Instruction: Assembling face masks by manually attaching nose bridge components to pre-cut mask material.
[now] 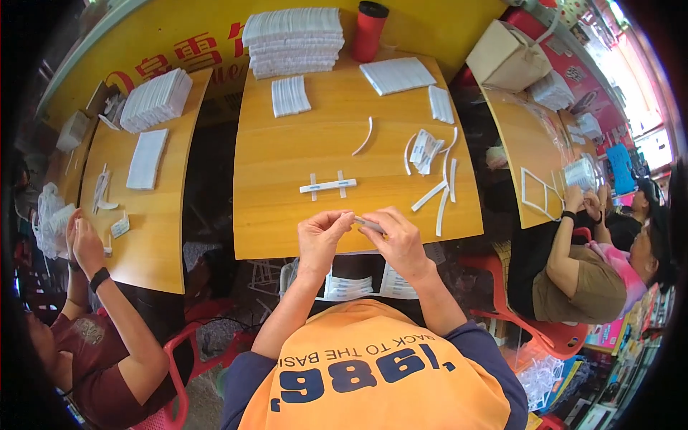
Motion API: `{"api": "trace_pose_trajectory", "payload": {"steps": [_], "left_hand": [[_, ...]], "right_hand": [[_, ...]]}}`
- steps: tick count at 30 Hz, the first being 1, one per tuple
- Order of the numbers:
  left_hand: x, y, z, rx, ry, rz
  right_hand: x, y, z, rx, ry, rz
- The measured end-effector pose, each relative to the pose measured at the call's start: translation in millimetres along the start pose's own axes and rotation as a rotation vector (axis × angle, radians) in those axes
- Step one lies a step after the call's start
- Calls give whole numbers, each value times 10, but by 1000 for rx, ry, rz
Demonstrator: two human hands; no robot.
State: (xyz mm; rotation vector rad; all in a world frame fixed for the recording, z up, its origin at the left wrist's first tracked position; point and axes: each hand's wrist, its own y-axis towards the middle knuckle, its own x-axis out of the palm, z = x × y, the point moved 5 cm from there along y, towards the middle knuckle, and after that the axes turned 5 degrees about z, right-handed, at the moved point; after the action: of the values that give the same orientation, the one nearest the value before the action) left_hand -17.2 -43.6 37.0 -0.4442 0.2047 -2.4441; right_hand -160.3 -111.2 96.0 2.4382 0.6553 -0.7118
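Note:
Just past the table's near edge, my left hand (pixel 324 236) and my right hand (pixel 400 242) are held close together, fingers pinched. A short, narrow grey stick-like piece (pixel 369 224) runs between them. My right fingers grip it, and my left fingertips close at its other end; what else they pinch is too small to make out. Ahead of my hands lies a white folded strip (pixel 327 186) with two translucent tape pieces crossing under it. To the right are several loose white strips (pixel 428 196) and a crumpled white piece with print (pixel 425 152).
Stacked white bundles (pixel 294 43) and a red tumbler (pixel 369 32) stand at the back. A flat white stack (pixel 398 75) lies beside them. White printed strips (pixel 349 288) rest near my lap. People work at the left table (pixel 136 244) and right table (pixel 512 154).

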Motion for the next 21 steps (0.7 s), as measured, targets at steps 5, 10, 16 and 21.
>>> {"api": "trace_pose_trajectory", "payload": {"steps": [5, 10, 16, 21], "left_hand": [[-237, 136, -144, -111, -53, 48], [-466, 264, 113, 468, 686, 302], [-517, 373, -54, 415, 746, 302], [-513, 393, -53, 425, 752, 309]], "right_hand": [[238, 214, 70, -233, -138, -11], [498, 634, 270, -184, -147, -12], [833, 901, 270, -226, -147, -77], [952, 919, 363, -201, -120, -110]]}}
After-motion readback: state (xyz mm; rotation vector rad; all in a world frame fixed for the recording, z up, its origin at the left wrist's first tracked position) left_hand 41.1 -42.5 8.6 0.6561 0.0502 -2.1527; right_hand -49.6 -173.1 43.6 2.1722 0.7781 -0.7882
